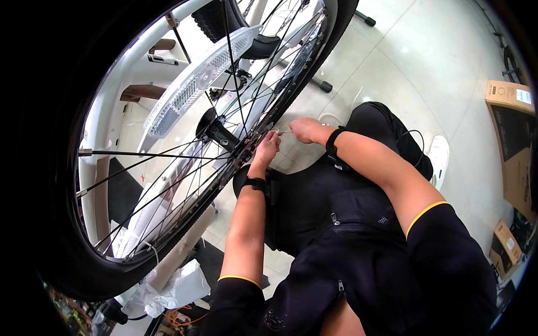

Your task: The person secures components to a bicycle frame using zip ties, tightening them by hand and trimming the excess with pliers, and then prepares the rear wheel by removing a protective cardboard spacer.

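Note:
A bicycle wheel with black spokes and a black tyre [188, 229] fills the left side, close to me. Its black hub [219, 134] lies just left of my hands. My right hand [305, 130] is closed in a fist around a thin, light-coloured rod-like piece [285, 132], which reaches left toward my other hand. My left hand [268, 148] is closed too, its fingertips pinched at the wheel's near side, by the end of that piece. Whatever lies between those fingertips is too small to make out.
A clear reflector [193, 84] spans the spokes. Behind the wheel is a white bicycle frame [126, 73]. Black stand feet [323, 85] rest on the tiled floor [417, 73]. Cardboard boxes [507, 92] stand at the right; clear plastic wrapping [176, 288] lies lower left.

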A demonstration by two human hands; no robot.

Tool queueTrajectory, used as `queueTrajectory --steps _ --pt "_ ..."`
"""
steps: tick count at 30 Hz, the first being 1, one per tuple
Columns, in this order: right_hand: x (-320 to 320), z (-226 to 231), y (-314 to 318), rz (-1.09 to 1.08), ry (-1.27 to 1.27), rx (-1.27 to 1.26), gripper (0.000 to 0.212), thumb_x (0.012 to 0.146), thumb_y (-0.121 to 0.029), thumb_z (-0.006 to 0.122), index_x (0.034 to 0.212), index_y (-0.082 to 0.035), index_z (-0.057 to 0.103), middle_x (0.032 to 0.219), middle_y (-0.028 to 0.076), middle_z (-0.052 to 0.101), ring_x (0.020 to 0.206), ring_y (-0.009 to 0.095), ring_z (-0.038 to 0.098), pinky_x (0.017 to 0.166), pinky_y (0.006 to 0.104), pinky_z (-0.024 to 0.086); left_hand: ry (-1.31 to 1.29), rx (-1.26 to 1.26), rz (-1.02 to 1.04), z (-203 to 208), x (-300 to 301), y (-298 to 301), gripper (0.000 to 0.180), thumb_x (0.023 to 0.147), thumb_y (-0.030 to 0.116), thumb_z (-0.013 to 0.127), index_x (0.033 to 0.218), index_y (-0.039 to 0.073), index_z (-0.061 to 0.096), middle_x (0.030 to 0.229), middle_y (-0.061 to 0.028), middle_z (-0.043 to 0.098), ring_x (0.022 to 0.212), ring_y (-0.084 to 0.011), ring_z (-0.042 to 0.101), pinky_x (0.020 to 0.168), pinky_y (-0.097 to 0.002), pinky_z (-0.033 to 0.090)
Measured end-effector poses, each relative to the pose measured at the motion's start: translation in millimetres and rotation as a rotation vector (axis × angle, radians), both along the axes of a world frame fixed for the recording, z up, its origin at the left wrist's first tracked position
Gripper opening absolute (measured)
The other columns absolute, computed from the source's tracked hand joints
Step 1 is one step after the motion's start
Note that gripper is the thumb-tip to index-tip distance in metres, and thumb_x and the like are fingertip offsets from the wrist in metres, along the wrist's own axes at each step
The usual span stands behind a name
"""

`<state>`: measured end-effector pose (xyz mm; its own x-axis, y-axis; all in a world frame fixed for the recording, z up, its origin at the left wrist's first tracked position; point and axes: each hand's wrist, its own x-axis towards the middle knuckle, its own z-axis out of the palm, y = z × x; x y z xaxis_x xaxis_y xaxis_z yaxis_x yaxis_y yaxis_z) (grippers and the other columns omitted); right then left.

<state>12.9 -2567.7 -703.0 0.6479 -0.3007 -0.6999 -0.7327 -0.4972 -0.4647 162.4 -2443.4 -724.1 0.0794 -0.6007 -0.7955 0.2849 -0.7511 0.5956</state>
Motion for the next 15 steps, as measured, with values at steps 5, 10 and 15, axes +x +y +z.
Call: queueTrajectory --steps 5,10,15 --pt "4 2 8 -0.031 -0.068 -0.054 0.025 0.095 -0.027 0.049 0.104 -0.008 0.062 0.100 0.017 0.067 0.097 0.038 0.062 0.080 0.0467 0.049 0.143 -0.028 0.108 9 2 -1 0.021 0.101 0.019 0.046 0.101 0.002 0.058 0.068 0.0025 0.043 0.056 -0.0066 0.036 0.049 -0.0215 0.030" --pt "6 5 10 -0.066 -0.148 -0.048 0.025 0.095 -0.028 0.046 0.101 -0.008 0.060 0.099 0.018 0.066 0.095 0.038 0.062 0.080 0.0474 0.049 0.202 -0.018 0.174 18 4 -2 0.020 0.100 0.016 0.048 0.099 0.000 0.058 0.068 0.0019 0.044 0.055 -0.0068 0.036 0.048 -0.0219 0.029" --pt "7 11 11 -0.107 -0.178 -0.064 0.023 0.095 -0.026 0.045 0.099 -0.008 0.060 0.096 0.018 0.067 0.093 0.039 0.063 0.078 0.0484 0.050 0.245 0.001 0.185 19 7 -3 0.020 0.100 0.017 0.048 0.101 -0.001 0.058 0.069 0.0020 0.046 0.055 -0.0069 0.036 0.048 -0.0217 0.030"
